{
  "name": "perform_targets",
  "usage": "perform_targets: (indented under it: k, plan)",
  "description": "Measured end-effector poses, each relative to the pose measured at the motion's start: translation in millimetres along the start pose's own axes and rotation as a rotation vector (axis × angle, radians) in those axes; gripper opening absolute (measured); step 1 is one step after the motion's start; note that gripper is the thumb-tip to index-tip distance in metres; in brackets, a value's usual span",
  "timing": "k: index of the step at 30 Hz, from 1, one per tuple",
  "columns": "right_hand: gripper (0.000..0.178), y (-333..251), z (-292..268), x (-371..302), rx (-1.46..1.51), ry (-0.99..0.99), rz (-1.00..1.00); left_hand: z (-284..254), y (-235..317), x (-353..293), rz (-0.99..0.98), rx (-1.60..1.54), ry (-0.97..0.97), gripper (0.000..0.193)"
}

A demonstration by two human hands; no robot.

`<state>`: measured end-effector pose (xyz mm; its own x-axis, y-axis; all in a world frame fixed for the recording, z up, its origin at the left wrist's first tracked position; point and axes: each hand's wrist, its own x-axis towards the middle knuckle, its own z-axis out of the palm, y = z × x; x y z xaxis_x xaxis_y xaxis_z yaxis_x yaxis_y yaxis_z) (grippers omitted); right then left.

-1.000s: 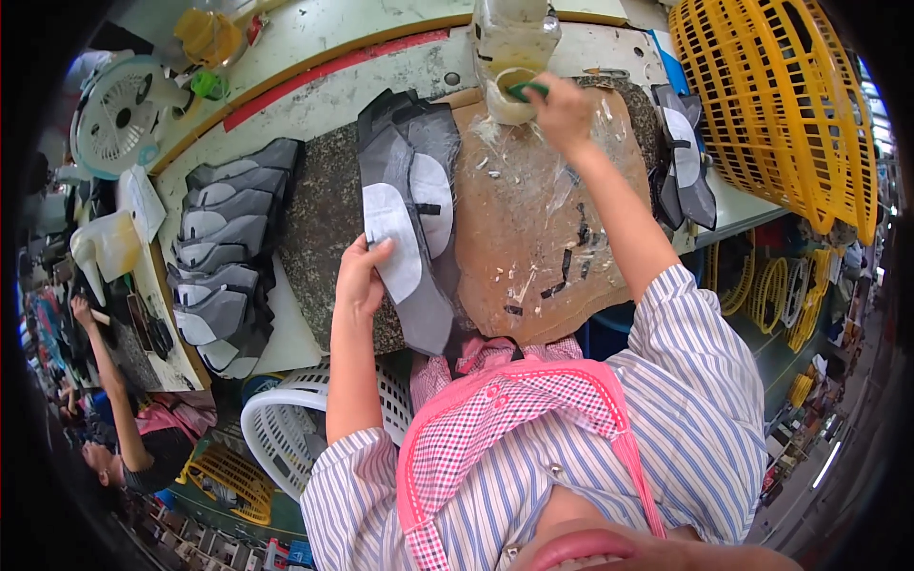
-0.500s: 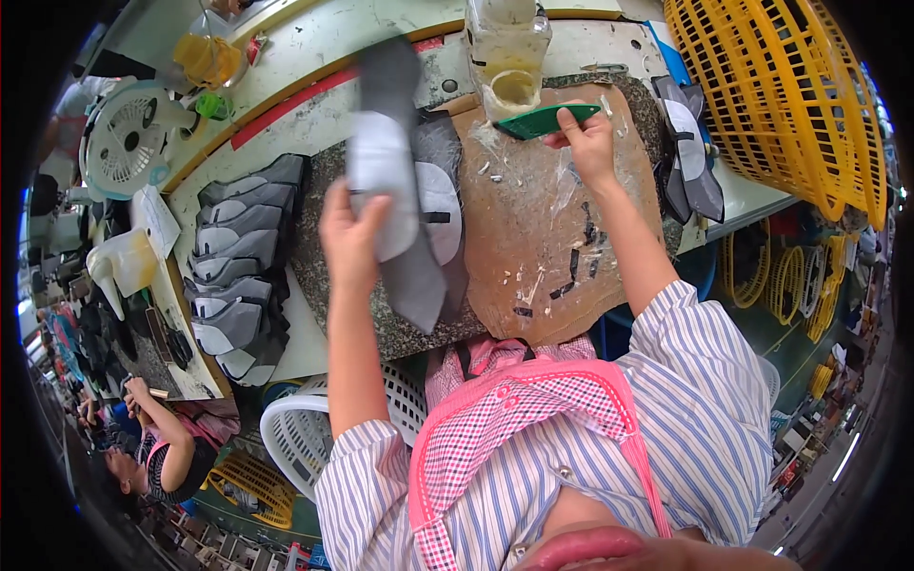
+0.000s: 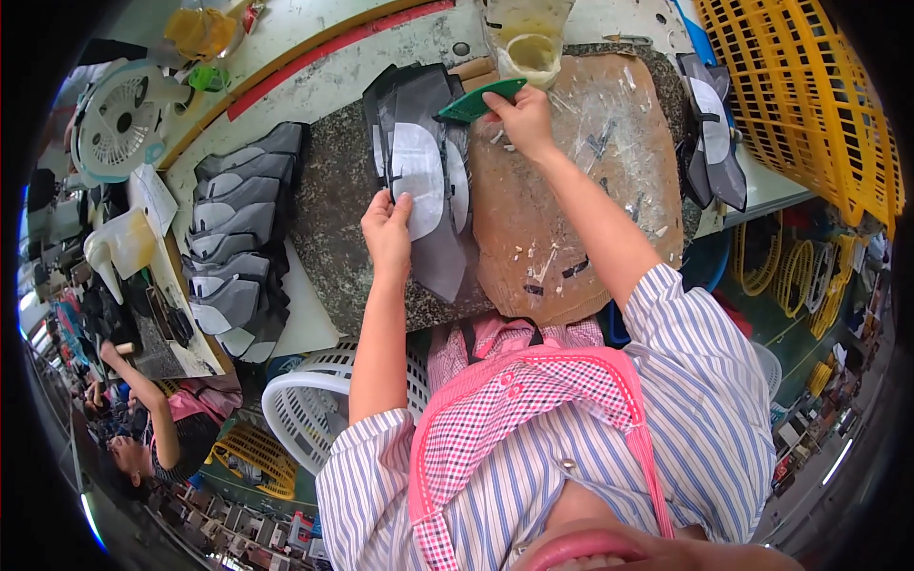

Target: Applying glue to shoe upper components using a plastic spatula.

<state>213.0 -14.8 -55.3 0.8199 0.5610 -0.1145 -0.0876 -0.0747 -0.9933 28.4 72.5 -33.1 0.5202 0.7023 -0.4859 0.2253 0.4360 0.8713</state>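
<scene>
My left hand (image 3: 387,233) pinches the left edge of a grey cut piece (image 3: 417,157) with a light rounded patch. This piece lies over other similar pieces on a speckled stone slab (image 3: 333,209). My right hand (image 3: 522,122) grips a flat green spreader (image 3: 473,102), its tip at the upper right edge of the stacked pieces. Beyond that hand stands a cloudy plastic container (image 3: 531,59) with a glue-crusted round opening. Below my right forearm lies a worn brown board (image 3: 519,224), smeared with dried white residue and dark scraps.
Overlapping grey pieces (image 3: 233,228) form a row on the left. More pieces (image 3: 709,124) lie at the right beside a big yellow basket (image 3: 800,86). A white basket (image 3: 295,409) stands below the table edge. A fan (image 3: 124,124) and another person (image 3: 167,419) are farther left.
My left hand has brought the grey piece down onto the others. My right hand has moved the green spreader left, from the container's opening to the pieces.
</scene>
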Motion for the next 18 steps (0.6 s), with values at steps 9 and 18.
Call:
perform_targets:
  k: [9,18]
  plan:
    - [0.006,-28.7,0.3,-26.9,0.037,-0.452,-0.067,-2.5,-15.9,-2.8,0.09,-0.055,0.082,0.008]
    - [0.005,-51.9,-40.0,-30.3,-0.305,-0.146,-0.231,-1.1,-20.8,-4.3,0.156,-0.11,0.111,0.008]
